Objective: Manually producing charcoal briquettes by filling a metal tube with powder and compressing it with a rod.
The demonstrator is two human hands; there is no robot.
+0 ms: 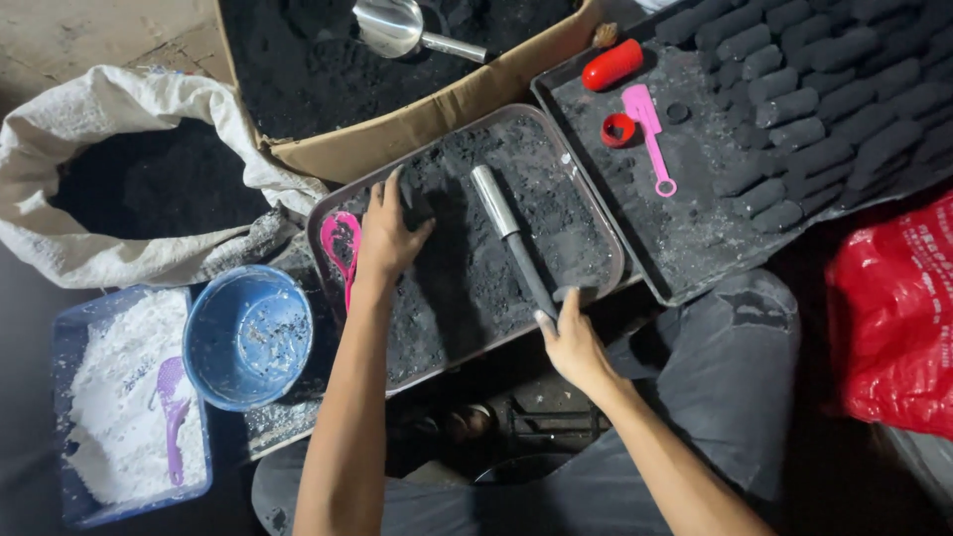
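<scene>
A metal tray [328, 213] covered in black charcoal powder lies in front of me. My left hand [389, 230] rests on the powder at the tray's left side, fingers cupped over a dark lump. My right hand [574, 342] is at the tray's near right edge, fingers touching the lower end of a metal tube tool [509, 233] that lies diagonally across the powder. A pink scoop [340, 243] lies at the tray's left edge, beside my left wrist.
A second tray [685, 248] at right holds rows of black briquettes [824, 109], a red cylinder [612, 64], red cap [617, 129] and pink spatula [647, 134]. Cardboard box [447, 109] with metal scoop [392, 25], white sack [109, 109], blue bowl [248, 337], white-powder tub [119, 407], red bag [893, 318].
</scene>
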